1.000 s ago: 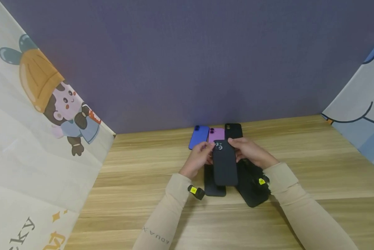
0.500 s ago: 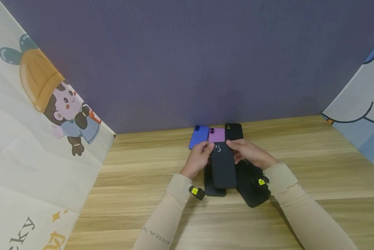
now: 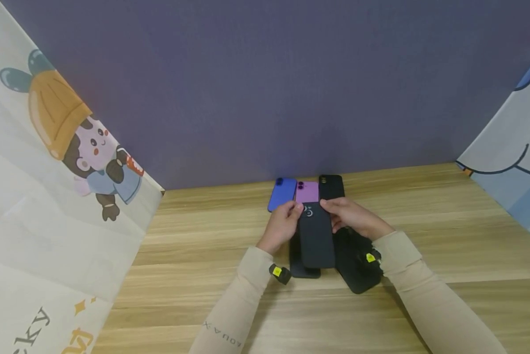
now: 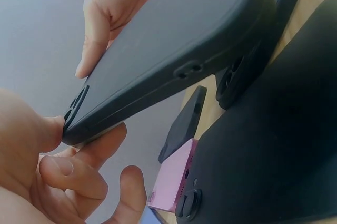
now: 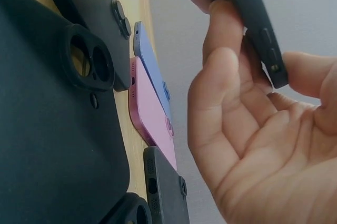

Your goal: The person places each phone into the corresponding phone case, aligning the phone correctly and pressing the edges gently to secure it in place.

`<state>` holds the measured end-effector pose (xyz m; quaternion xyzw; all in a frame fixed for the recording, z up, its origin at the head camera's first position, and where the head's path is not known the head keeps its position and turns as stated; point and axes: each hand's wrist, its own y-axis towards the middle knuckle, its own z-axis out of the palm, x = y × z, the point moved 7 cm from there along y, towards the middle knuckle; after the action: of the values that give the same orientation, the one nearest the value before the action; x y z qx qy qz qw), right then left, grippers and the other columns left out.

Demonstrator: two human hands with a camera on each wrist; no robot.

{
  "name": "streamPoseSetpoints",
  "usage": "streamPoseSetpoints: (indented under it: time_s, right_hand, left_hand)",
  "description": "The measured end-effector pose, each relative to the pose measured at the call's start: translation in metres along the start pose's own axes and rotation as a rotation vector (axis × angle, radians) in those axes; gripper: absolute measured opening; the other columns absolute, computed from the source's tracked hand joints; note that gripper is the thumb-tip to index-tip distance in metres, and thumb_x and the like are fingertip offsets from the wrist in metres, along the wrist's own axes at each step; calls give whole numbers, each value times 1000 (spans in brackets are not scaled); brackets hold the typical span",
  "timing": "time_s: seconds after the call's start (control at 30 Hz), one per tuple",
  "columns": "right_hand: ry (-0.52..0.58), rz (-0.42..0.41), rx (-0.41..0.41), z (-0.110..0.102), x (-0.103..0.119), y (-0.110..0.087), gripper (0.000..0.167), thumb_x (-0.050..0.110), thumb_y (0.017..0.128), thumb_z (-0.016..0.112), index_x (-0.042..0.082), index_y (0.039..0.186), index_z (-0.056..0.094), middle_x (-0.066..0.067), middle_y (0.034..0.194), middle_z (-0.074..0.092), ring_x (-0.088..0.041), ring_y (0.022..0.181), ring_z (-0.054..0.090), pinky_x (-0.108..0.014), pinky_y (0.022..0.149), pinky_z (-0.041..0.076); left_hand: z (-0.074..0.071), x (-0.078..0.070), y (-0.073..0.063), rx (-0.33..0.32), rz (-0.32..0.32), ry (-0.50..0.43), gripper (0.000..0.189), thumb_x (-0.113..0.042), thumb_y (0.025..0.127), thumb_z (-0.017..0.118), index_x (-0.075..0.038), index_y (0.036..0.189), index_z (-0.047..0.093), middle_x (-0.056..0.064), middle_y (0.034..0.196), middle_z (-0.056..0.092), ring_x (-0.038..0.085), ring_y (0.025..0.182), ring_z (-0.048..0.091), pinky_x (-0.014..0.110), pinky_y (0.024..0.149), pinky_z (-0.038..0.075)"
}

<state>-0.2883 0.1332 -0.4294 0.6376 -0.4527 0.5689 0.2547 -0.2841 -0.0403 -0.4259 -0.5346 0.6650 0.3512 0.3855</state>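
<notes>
Both hands hold a black phone case (image 3: 317, 241) with its camera end away from me, raised above the table. My left hand (image 3: 279, 227) pinches its far left corner, thumb beside the camera cutouts. At the far right corner, my right hand (image 3: 355, 216) grips it, thumb on the back and fingers underneath. The left wrist view shows the case's back and a side edge with raised buttons (image 4: 188, 71). Whether a phone sits inside cannot be told. Partly under the held case lies another black case or phone (image 3: 305, 272). A black case with camera holes (image 5: 52, 103) lies below my right wrist.
Along the back, a blue phone (image 3: 281, 194), a pink phone (image 3: 308, 191) and a black phone (image 3: 331, 186) lie side by side on the wooden table (image 3: 194, 236). Behind them rises a grey-purple panel (image 3: 265, 88). Printed sheets (image 3: 48, 221) stand at both sides.
The held case has come slightly nearer to me in the head view, and both hands keep hold of its far corners. The phones on the table have not moved.
</notes>
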Motion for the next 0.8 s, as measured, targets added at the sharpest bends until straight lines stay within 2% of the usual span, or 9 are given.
streamPoseSetpoints:
  time_s: [0.13, 0.3, 0.5, 0.67, 0.8]
  right_hand:
    - [-9, -8, 3, 0, -1, 1, 52, 35, 111, 42, -13, 124, 59, 2, 78, 68, -11, 68, 63, -29, 66, 57]
    - [-14, -6, 9, 0, -2, 2, 51, 35, 111, 42, -11, 123, 60, 2, 79, 69, -11, 69, 64, -30, 67, 57]
    - [-23, -2, 4, -1, -3, 2, 50, 36, 111, 42, -9, 122, 62, 3, 78, 69, -11, 70, 64, -30, 67, 57]
    - [-30, 8, -3, -2, -4, 2, 50, 35, 111, 42, -10, 123, 62, 2, 79, 70, -12, 70, 64, -30, 68, 57]
    - [-31, 1, 1, -2, -4, 2, 50, 35, 111, 42, -10, 124, 61, 1, 79, 70, -13, 70, 65, -31, 67, 57]
  left_hand:
    - [-1, -2, 0, -7, 16, 17, 31, -33, 108, 50, -9, 108, 69, 5, 90, 71, 14, 76, 58, 27, 68, 47]
    - [-1, -2, -1, -8, 0, -7, 29, -32, 108, 50, -10, 106, 69, 4, 87, 69, 13, 74, 57, 26, 66, 46]
    - [1, -1, -1, 3, -31, -128, 26, -28, 108, 53, -7, 105, 68, 3, 83, 65, 13, 70, 56, 25, 63, 48]
    - [4, 1, -1, 40, -57, -247, 25, -23, 108, 52, -3, 103, 65, 1, 81, 63, 13, 70, 59, 27, 65, 52]
    - [6, 2, -1, 62, -76, -313, 25, -22, 107, 53, -1, 100, 63, 0, 73, 55, 12, 61, 52, 26, 62, 49]
